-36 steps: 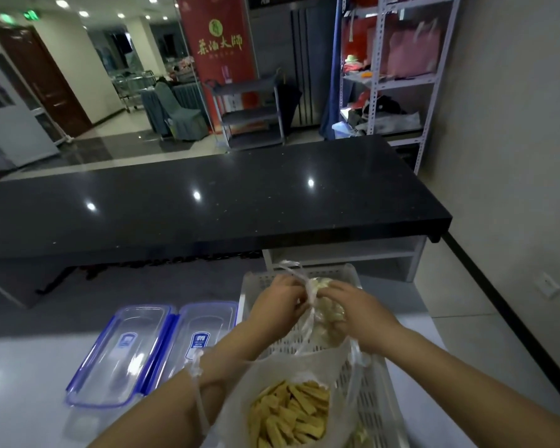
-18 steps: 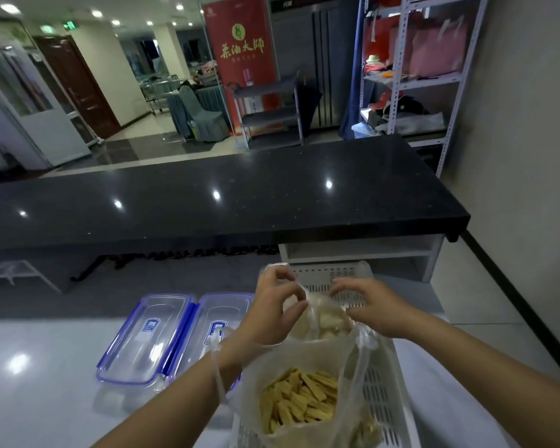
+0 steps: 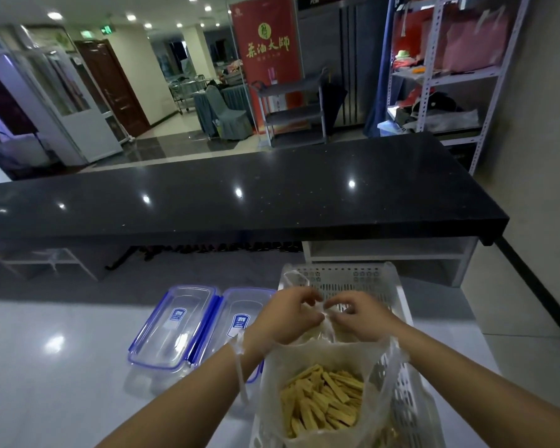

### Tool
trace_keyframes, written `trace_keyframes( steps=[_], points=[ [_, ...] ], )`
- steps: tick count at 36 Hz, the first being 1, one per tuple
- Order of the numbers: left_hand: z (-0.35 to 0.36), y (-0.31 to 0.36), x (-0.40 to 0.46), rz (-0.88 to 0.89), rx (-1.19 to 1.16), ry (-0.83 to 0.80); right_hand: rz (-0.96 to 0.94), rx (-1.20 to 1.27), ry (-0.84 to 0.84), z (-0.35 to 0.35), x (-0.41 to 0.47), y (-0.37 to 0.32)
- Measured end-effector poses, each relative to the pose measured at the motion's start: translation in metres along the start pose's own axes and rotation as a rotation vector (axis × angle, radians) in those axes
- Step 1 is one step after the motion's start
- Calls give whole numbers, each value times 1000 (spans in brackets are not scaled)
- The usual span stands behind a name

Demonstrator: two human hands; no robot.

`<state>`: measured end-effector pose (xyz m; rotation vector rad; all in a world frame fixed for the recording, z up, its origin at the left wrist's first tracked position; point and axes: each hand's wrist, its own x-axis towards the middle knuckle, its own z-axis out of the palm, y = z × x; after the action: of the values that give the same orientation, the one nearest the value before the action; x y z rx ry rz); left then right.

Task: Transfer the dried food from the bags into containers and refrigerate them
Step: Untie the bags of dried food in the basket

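A white perforated plastic basket (image 3: 353,278) stands on the white table. Inside it, nearest me, an open clear plastic bag (image 3: 304,360) holds yellow dried strips (image 3: 320,399); one of its handles loops around my left wrist. Behind it sits a second clear bag (image 3: 328,328) with pale food, closed at the top. My left hand (image 3: 288,313) and my right hand (image 3: 358,315) meet over that second bag, fingertips pinching its twisted plastic top. Two clear containers with blue clip lids (image 3: 175,324) (image 3: 236,318) lie side by side left of the basket.
A long black glossy counter (image 3: 240,195) runs across just beyond the table. Behind it stand a grey cart, a red banner, a steel refrigerator (image 3: 343,59) and a metal shelf rack (image 3: 440,69) with bags. The white table (image 3: 52,367) extends to the left.
My two hands have drawn closer together on the rear bag's top, fingertips now nearly touching. The view has shifted, so the containers and basket appear further right.
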<state>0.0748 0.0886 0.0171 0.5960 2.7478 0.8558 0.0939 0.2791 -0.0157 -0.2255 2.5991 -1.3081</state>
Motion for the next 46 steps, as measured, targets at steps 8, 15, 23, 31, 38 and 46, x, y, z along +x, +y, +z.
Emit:
trace_keyframes(
  steps=[8,15,23,31,38,46],
  points=[
    [-2,14,11,-69,218,-32,112,-55,-49,-1,9,-17],
    [-5,20,13,60,467,-14,28,-244,19,-2,4,-28],
    [-25,21,-9,153,255,229,-112,-189,120,-37,-13,-27],
    [-20,21,-15,26,105,166,-180,-193,189,-39,-12,0],
    [-1,16,-12,-66,36,33,-163,-222,134,-17,-8,18],
    [-6,21,2,39,207,-40,-184,-404,59,-17,-4,3]
  ],
)
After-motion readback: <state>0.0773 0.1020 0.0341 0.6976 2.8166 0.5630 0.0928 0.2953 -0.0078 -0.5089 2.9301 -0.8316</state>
